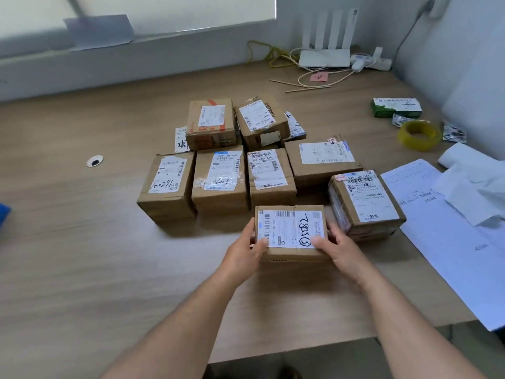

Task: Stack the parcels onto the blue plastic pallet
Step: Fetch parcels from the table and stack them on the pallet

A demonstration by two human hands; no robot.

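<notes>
Gripping parcel (291,228): left hand (243,253), right hand (338,250); blue object (4,214) cropped far left.

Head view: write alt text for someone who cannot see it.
The left hand and right hand grip a labelled cardboard parcel, in front of a cluster of similar parcels on a wooden table. Yellow tape and papers lie to the right.

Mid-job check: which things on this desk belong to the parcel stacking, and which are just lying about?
Job: marked parcel held by left hand and right hand; cardboard parcels grouped behind it; blue object at the left edge, possibly the pallet, cannot tell.
Lying about: yellow tape roll, green box, printed papers, white router, cables, thin sticks.
</notes>
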